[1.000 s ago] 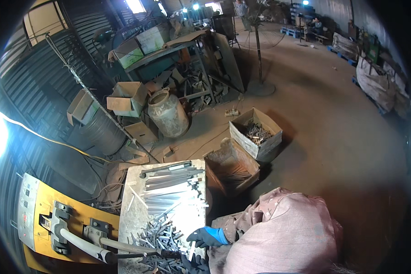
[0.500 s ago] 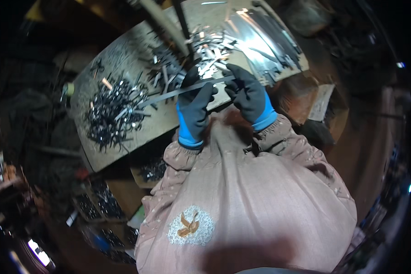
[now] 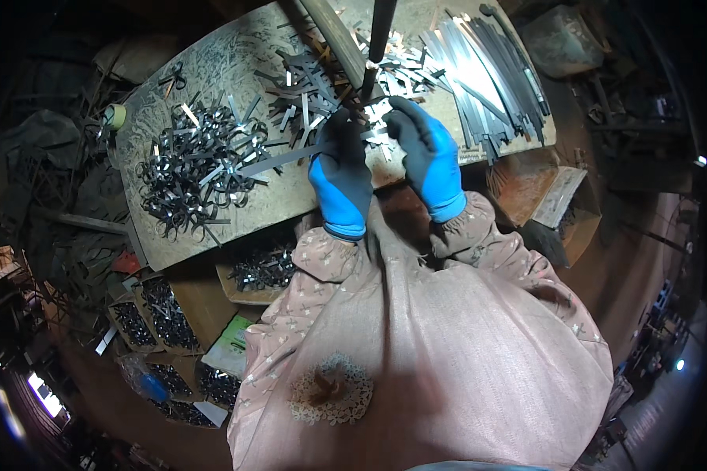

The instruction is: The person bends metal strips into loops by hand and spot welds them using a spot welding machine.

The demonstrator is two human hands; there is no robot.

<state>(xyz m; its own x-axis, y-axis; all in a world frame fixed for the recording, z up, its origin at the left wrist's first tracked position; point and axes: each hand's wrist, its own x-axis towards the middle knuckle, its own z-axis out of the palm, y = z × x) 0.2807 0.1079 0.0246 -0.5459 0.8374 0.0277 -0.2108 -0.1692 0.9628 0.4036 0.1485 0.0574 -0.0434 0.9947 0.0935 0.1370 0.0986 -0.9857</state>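
A long, thin metal strip (image 3: 279, 162) runs from the heap of curled pieces through my left hand (image 3: 342, 169), whose gloved fingers are closed around it. My right hand (image 3: 432, 157), in the same kind of black and blue glove, is curled at the strip's other end, beside a dark upright rod (image 3: 380, 35). A short stretch of strip shows between the two hands; the right fingertips are partly hidden. Just beyond my hands, a slanting wooden bar (image 3: 334, 39) and the rod come down to the worktable (image 3: 236, 55).
Curled metal pieces (image 3: 196, 169) are heaped at the left of the table. Short cut pieces (image 3: 302, 90) lie in the middle, long flat strips (image 3: 487, 78) at the right. Boxes of metal pieces (image 3: 169, 314) stand below left; a cardboard box (image 3: 518, 188) sits at the right.
My hands have turned and sit closer about the rod's foot, with less strip showing between them. The whole view has shifted, so the table and bars appear farther right.
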